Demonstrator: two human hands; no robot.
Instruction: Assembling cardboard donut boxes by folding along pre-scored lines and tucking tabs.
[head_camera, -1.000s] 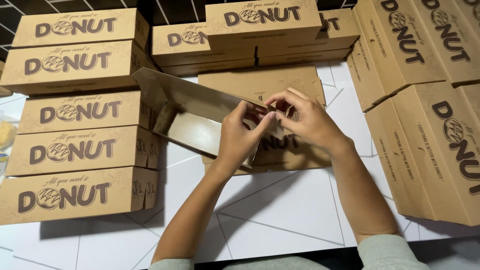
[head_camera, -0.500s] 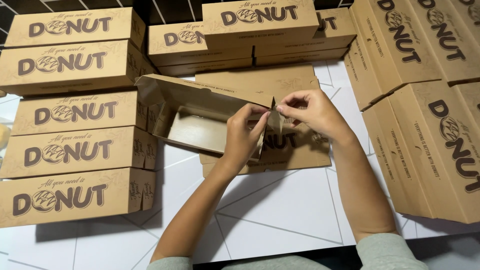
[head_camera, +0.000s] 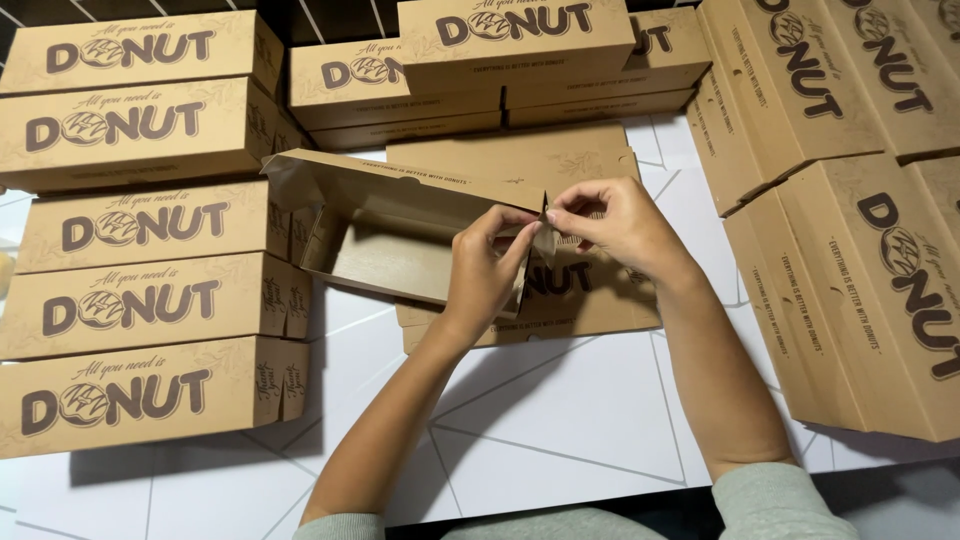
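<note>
Both hands pinching box (head_camera: 400, 240) flap, wrists raised

Tan cardboard box (head_camera: 400, 235), brown lettering

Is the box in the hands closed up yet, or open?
Open: the box shows its bare inside, nothing in it. Both hands, left and right, pinch its end flap.

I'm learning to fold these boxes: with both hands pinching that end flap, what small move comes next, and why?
Probably press the end flap inward so it locks into the half-formed box. The left hand and right hand both pinch that corner, the box's long walls already stand upright, and this end looks unclosed. The box rests on flat blanks, so it should stay steady.
</note>
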